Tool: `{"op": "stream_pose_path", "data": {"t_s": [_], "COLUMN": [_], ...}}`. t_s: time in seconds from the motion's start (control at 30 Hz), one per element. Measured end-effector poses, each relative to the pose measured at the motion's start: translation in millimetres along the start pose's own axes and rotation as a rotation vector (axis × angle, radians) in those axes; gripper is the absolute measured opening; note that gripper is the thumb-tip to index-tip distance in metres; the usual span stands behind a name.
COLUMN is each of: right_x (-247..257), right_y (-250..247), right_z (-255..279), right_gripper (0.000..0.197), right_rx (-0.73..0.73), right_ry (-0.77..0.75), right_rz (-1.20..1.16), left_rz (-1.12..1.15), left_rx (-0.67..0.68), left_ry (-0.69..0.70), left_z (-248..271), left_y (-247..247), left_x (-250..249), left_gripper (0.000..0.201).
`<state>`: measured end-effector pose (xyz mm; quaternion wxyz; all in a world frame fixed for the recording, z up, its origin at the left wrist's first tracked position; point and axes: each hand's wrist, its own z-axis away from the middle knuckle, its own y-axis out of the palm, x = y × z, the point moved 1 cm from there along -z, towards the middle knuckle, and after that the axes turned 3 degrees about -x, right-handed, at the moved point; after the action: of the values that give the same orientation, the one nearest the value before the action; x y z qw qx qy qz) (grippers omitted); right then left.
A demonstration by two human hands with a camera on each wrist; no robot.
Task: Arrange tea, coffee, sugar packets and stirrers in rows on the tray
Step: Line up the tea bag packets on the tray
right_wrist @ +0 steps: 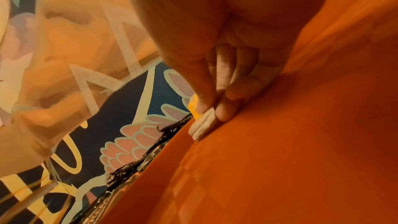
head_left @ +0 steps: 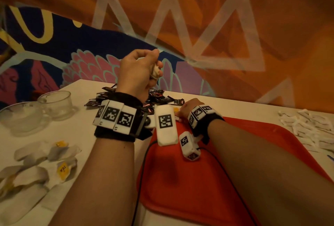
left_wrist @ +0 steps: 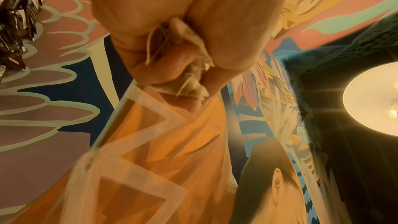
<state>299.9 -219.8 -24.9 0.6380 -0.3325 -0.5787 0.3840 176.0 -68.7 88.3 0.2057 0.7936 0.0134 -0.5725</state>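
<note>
left hand [head_left: 138, 70] | grips crumpled tea bag [left_wrist: 189, 54] | pale, creased paper

Left hand raised and closed, right hand low and flat

The left hand [head_left: 139, 70] is lifted, wrist bent back, fingers [left_wrist: 172, 67] curled into a tight grip on a crumpled tea bag [left_wrist: 189, 77]; the right hand [head_left: 188, 110] reaches forward, its fingers [right_wrist: 224, 108] straight and together, pressing down on white packets [right_wrist: 202, 129]; both wrists wear black bands with marker blocks.

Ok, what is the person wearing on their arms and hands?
Both forearms are bare, no sleeves. Each wrist carries a black band ringed with white blocks printed with black square markers. More white marker blocks sit between the wrists, and a thin black cable trails down.
</note>
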Motion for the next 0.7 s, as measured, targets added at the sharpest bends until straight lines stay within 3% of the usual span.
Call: {"op": "stream_pose_path", "data": {"t_s": [0.2, 0.47, 0.6, 0.7], "right_x": [7.3, 6.7, 11.4, 15.5], "right_y": [0.6, -3.0, -17.1, -35.8], "right_z": [-2.7, 0.3, 10.2, 31.6], "right_gripper": [0.031, 0.030, 0.037, 0.007], "right_rx": [-0.076, -0.065, -0.075, -0.095], "right_ry": [-0.016, -0.069, -0.104, -0.225], "right_rz": [0.082, 0.254, 0.040, -0.362], "left_rz": [-0.016, -0.009, -0.024, 0.021], "left_rx": [0.003, 0.006, 0.018, 0.038], "left_ry": [-0.005, -0.053, -0.092, -0.142], "left_z": [-2.3, -5.3, -5.5, -4.5], "left_y": [-2.3, -5.7, -4.9, 0.1], "left_x": [2.9, 9.1, 15.2, 19.7], "left_gripper": [0.009, 0.007, 0.007, 0.012]}}
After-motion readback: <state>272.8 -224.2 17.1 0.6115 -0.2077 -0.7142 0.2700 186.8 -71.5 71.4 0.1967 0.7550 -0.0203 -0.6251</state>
